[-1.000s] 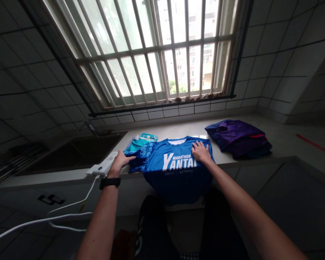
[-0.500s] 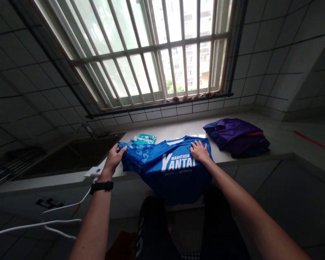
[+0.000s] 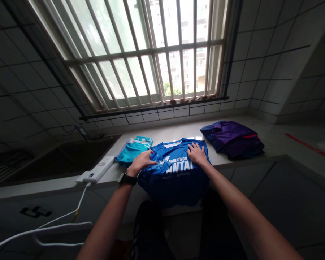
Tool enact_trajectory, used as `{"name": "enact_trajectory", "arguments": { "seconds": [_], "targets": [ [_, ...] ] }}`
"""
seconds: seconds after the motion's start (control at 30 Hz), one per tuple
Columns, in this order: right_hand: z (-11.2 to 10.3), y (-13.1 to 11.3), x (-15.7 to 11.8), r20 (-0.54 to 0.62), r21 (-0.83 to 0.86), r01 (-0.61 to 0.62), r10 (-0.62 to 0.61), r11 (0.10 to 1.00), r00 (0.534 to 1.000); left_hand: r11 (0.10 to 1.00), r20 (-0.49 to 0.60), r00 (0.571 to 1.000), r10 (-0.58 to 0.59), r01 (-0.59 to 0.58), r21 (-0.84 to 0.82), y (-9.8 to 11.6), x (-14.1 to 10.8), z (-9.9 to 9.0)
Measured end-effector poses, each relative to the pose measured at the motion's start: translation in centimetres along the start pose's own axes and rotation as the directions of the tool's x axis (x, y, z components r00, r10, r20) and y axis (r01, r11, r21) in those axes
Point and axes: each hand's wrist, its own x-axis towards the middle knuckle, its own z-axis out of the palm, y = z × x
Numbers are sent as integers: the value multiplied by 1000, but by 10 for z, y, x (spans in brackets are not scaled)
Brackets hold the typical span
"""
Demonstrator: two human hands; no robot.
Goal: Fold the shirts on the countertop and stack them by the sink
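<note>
A blue T-shirt point(image 3: 178, 187) with white "MARATHON" lettering lies on the counter, its lower part hanging over the front edge. Its left-side sleeve point(image 3: 160, 167) is folded inward across the chest and covers the start of the big word. My left hand point(image 3: 142, 161) rests at that fold, thumb and fingers apart, touching the cloth. Flat near the opposite shoulder, my right hand point(image 3: 197, 153) presses on the shirt with fingers spread. Beside my left hand lies a folded turquoise garment point(image 3: 131, 151).
A pile of dark blue and purple clothes point(image 3: 233, 139) sits on the right of the counter point(image 3: 176, 131). On the left are a sink point(image 3: 70, 159) and a white power bank point(image 3: 99, 171) with a cable hanging down. A red strip point(image 3: 308, 145) lies far right.
My left hand has brought the sleeve rightward over the shirt's chest, and its fingers have spread. The turquoise garment and white power bank are now uncovered. My right hand stays on the shirt.
</note>
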Motion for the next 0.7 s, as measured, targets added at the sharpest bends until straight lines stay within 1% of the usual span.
{"name": "enact_trajectory", "arguments": {
  "seconds": [0.07, 0.1, 0.17, 0.23, 0.33, 0.43, 0.57, 0.63, 0.7],
  "targets": [
    [0, 0, 0, -4, 3, 1, -1, 1000, 1000, 987, 50, 999, 6, -14, 159, -1, 4, 13],
    [0, 0, 1, -7, 5, 2, -2, 1000, 1000, 980, 62, 998, -8, -4, 199, -1, 6, 18],
    [1, 1, 1, -9, 5, 3, -3, 1000, 1000, 973, 54, 998, -40, 27, 229, -2, 12, 26],
    [1, 1, 1, -9, 2, 3, -3, 1000, 1000, 970, 21, 997, -81, 74, 232, -3, 17, 29],
    [0, 0, 1, -7, -4, 2, -2, 1000, 1000, 961, -50, 990, -134, 142, 237, -2, 25, 29],
    [-1, 0, 0, -5, -1, 0, 0, 1000, 1000, 940, -101, 982, -159, 182, 287, 1, 32, 28],
    [0, 0, 1, -18, 13, -2, 2, 1000, 1000, 899, -178, 976, -129, 191, 395, 4, 37, 37],
    [0, 0, 3, -18, 18, -5, 5, 1000, 1000, 899, -207, 973, -103, 180, 400, 4, 38, 46],
    [0, 1, 6, -16, 15, -11, 11, 1000, 1000, 906, -229, 968, -103, 186, 380, 3, 37, 53]
  ]
}}
